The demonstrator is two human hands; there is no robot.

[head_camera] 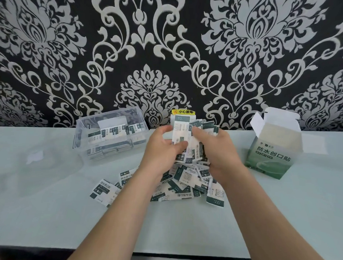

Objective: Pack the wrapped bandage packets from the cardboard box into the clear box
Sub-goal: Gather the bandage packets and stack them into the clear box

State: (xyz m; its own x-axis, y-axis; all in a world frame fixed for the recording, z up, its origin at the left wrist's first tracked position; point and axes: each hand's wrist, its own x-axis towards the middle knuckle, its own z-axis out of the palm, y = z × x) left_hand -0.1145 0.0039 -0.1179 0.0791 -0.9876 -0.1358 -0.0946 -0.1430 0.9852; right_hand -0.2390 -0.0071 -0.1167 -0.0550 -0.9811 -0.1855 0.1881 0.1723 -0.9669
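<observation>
I log, mid-table: left hand [162,149] and right hand [217,151], both gripping one upright stack of packets [179,128] between them. Loose packets [186,177] lie scattered on the table [45,203], just nearer. Clear box [82,133], far left, partly filled with packets. Cardboard box [271,156], right, flaps open.

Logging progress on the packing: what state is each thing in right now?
clear box: open, partly filled.
cardboard box: upright, flaps open.
bundle of packets: held up in both hands.
loose packets: scattered heap, not yet packed.
left hand: grips the bundle.
right hand: grips the bundle.
</observation>
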